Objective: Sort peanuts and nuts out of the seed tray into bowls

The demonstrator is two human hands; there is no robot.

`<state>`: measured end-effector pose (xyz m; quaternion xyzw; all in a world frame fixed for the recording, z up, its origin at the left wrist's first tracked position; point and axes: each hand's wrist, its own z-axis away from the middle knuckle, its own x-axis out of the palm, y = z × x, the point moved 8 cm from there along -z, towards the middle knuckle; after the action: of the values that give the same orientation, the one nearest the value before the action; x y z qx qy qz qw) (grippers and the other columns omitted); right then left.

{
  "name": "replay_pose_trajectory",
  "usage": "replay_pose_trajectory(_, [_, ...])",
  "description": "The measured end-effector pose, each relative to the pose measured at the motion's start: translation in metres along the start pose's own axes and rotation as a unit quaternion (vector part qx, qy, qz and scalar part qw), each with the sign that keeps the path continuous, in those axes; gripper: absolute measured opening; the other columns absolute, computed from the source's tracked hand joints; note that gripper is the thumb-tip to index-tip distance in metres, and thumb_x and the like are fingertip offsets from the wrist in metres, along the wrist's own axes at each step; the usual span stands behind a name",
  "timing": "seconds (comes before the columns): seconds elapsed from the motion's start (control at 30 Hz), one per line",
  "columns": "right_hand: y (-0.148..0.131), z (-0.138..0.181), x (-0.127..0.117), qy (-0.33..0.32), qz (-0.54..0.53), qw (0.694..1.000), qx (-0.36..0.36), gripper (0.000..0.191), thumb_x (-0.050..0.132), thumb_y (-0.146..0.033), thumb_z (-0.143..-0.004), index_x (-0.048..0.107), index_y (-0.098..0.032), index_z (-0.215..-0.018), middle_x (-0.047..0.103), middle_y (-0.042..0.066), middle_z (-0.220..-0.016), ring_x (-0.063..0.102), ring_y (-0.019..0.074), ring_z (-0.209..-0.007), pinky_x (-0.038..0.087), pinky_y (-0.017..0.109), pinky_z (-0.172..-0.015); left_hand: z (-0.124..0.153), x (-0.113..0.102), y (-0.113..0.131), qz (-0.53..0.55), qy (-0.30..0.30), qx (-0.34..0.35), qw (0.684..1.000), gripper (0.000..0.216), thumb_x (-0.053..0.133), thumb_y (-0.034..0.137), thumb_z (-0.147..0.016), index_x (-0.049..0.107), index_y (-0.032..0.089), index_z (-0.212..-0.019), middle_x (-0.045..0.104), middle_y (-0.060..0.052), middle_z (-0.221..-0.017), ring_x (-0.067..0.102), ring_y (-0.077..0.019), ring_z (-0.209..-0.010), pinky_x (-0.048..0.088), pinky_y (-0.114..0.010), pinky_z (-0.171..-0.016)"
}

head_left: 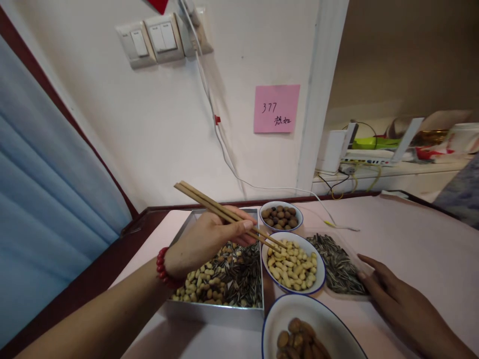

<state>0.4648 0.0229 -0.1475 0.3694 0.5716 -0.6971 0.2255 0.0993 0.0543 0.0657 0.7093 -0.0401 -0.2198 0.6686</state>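
My left hand, wearing a red bead bracelet, is closed around a pair of wooden chopsticks. Their tips touch or hover just over the peanuts in a blue-rimmed white bowl. Beneath that hand lies a metal tray of mixed peanuts, sunflower seeds and other nuts, partly hidden by my wrist. My right hand grips the right edge of a clear plastic container holding striped sunflower seeds.
Behind the peanuts stands a bowl of round brown nuts; nearest me, another bowl holds longer brown nuts. A white cable runs down the wall onto the pink-covered table. A router sits on a shelf at right.
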Motion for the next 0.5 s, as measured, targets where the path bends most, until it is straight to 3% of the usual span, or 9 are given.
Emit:
replay_pose_trajectory(0.13, [0.005,-0.003,0.002,0.006,-0.003,1.0,-0.004,0.087,0.029,-0.079,-0.082,0.046,-0.022,-0.145,0.074,0.01,-0.101,0.07,0.034,-0.095,0.051,0.046,-0.085,0.005,-0.035,0.002,-0.018,0.083,0.01,0.996,0.031,0.077,0.041,-0.08,0.071,0.014,-0.095,0.078,-0.005,-0.083,0.075,-0.0223,-0.078,0.062,-0.033,-0.075])
replay_pose_trajectory(0.23, [0.003,-0.003,0.001,0.013,-0.01,1.0,-0.002,0.089,0.03,-0.08,-0.08,0.048,-0.021,-0.144,0.075,0.011,-0.1,0.071,0.0353,-0.094,0.052,0.048,-0.085,0.01,-0.065,-0.012,-0.049,0.121,-0.028,0.991,0.034,0.077,0.043,-0.08,0.07,0.014,-0.095,0.078,-0.006,-0.084,0.075,-0.0225,-0.08,0.061,-0.034,-0.076])
replay_pose_trajectory(0.33, [-0.002,0.0,-0.002,0.005,-0.012,1.0,0.007,0.09,0.028,-0.08,-0.079,0.049,-0.02,-0.143,0.075,0.012,-0.106,0.071,0.035,-0.098,0.052,0.047,-0.089,0.018,-0.083,-0.028,-0.081,0.112,-0.071,0.988,0.037,0.077,0.045,-0.079,0.07,0.013,-0.096,0.078,-0.009,-0.089,0.074,-0.0229,-0.084,0.06,-0.034,-0.079])
replay_pose_trajectory(0.5, [0.009,-0.005,0.002,0.008,0.019,1.0,-0.006,0.078,0.027,-0.074,-0.084,0.051,-0.025,-0.14,0.076,0.01,-0.109,0.072,0.0329,-0.1,0.055,0.043,-0.085,0.035,-0.092,-0.04,-0.121,0.068,-0.083,0.987,0.034,0.077,0.043,-0.078,0.071,0.013,-0.092,0.076,-0.009,-0.085,0.071,-0.0209,-0.08,0.059,-0.033,-0.075])
